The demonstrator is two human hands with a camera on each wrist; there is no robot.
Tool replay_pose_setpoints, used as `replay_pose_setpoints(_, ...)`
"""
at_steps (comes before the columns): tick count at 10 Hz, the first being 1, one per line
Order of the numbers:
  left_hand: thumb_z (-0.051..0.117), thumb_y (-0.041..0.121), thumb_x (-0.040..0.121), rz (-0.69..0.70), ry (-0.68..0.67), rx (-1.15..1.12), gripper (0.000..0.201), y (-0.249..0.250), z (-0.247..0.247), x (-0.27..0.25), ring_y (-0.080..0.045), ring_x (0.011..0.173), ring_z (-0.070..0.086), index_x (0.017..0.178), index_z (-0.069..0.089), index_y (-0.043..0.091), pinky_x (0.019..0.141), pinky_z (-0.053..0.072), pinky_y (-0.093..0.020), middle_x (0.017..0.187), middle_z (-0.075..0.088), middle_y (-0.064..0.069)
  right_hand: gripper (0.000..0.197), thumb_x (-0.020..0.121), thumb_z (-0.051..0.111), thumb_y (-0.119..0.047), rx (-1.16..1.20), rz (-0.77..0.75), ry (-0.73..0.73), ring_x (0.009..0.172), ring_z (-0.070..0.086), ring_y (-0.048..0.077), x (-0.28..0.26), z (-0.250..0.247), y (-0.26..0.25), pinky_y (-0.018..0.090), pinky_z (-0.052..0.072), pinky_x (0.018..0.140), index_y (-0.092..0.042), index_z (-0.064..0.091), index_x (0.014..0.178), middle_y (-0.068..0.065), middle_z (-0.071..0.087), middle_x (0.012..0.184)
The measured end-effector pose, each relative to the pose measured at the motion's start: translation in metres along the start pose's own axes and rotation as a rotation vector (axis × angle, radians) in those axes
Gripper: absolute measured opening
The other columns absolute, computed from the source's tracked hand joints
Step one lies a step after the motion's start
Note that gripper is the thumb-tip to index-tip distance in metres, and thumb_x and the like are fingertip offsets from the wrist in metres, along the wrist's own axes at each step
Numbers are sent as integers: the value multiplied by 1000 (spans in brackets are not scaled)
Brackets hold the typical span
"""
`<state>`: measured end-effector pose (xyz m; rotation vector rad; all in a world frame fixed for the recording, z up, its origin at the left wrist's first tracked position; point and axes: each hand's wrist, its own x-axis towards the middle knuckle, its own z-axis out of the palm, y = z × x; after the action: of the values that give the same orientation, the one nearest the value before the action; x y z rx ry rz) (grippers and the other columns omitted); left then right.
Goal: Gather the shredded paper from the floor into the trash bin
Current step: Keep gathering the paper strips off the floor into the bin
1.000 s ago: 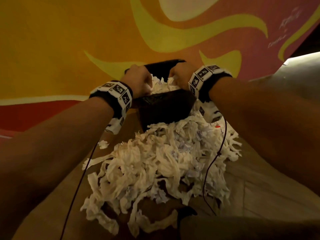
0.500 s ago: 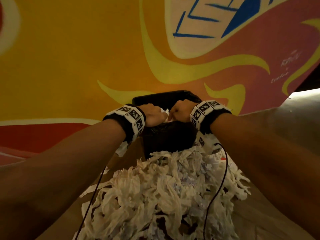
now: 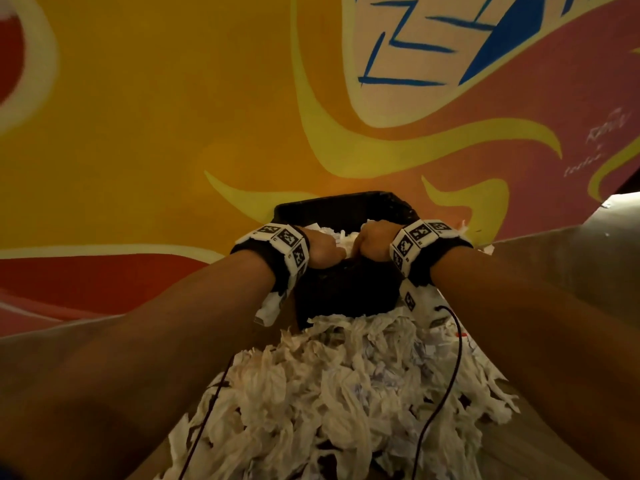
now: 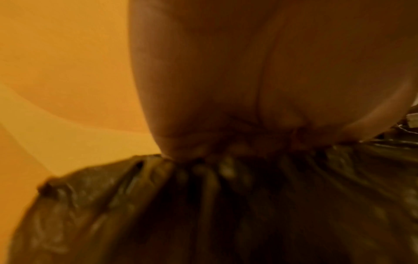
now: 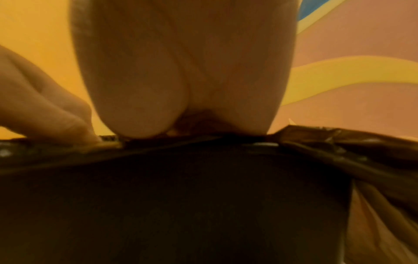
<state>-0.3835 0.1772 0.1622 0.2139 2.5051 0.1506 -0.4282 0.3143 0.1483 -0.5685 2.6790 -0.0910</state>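
The black trash bin (image 3: 346,292) with a dark liner (image 4: 203,205) stands against the painted wall. A big heap of shredded paper (image 3: 339,393) lies on the floor in front of it, between my forearms. My left hand (image 3: 322,249) and right hand (image 3: 375,240) sit side by side in the bin's mouth. Their fingers curl down over a clump of paper shreds (image 3: 341,237). Both wrist views show only the heels of my palms at the bin's rim (image 5: 181,196), and the fingertips are hidden. The left hand's fingers (image 5: 45,110) reach down to the rim.
A wall mural (image 3: 173,116) in orange, yellow and red rises right behind the bin. A pale grey surface (image 3: 571,258) runs along the right. Thin dark cables (image 3: 446,375) hang from my wristbands across the paper heap.
Both hands have come closer together and sunk lower into the bin with the paper. My head has tipped up, so more of the wall and less of the floor shows.
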Motion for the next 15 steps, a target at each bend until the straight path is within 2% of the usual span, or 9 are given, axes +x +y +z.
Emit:
replay_pose_setpoints(1,42,30,101,77,137,-33,22,-15,-7,-12,-19,71,51,101,63,22,72,42,-29,91,53,-3,26,94,51,-14,81,-68,50,85,64,34,-4,-9,0,37,56,75,-1,72,101,20,68,105)
replay_pose_setpoints(3,48,13,99,250,474,-348,23,-55,-17,-58,-4,83,65,102,67,24,70,52,-29,99,68,8,23,90,48,-20,-202,-115,360,50,39,21,-25,-27,-38,23,25,46,-14,61,72,5,49,60)
replay_pose_setpoints(5,50,7,95,170,688,-424,21,-105,8,-91,-3,68,64,91,68,18,62,50,-27,83,69,7,23,89,44,-14,81,-455,342,58,50,29,-41,-11,-122,38,42,53,-7,57,72,13,56,66)
replay_pose_setpoints(6,56,2,89,61,510,-369,18,-138,45,-101,-14,73,64,89,69,13,63,50,-32,83,69,0,26,89,46,-9,86,-588,135,56,48,23,-51,15,-163,37,39,56,-13,55,65,7,55,64)
replay_pose_setpoints(8,54,4,87,-98,77,-145,23,-179,137,-128,-14,86,61,100,68,17,76,50,-26,95,66,5,21,92,55,-17,-173,-626,-339,98,61,24,-49,96,-196,33,52,85,-12,67,108,7,65,110)
replay_pose_setpoints(10,56,14,92,-71,-68,-22,20,-185,222,-146,-27,95,60,109,63,5,82,49,-32,115,59,-19,53,81,70,-44,-434,-799,-294,119,47,28,-37,177,-193,36,40,93,-25,52,127,5,47,136)
replay_pose_setpoints(11,65,36,87,14,-97,-67,63,-188,262,-152,-31,128,46,141,42,12,108,38,-47,146,42,-13,73,71,74,-55,-572,-862,-269,124,39,34,-32,195,-198,50,34,98,-32,41,133,7,35,145)
replay_pose_setpoints(13,48,87,66,-17,-77,130,115,-182,316,-138,-34,145,10,152,1,26,116,19,-52,160,-3,-5,41,82,71,-34,-645,-818,-317,114,52,32,-34,205,-210,54,27,103,-35,51,118,3,60,121)
replay_pose_setpoints(15,55,50,91,10,-47,41,69,-192,317,-135,-32,138,29,148,25,26,112,31,-44,155,15,-8,26,97,48,-38,-531,-817,-252,111,56,26,-39,188,-212,44,35,98,-28,60,118,1,63,119)
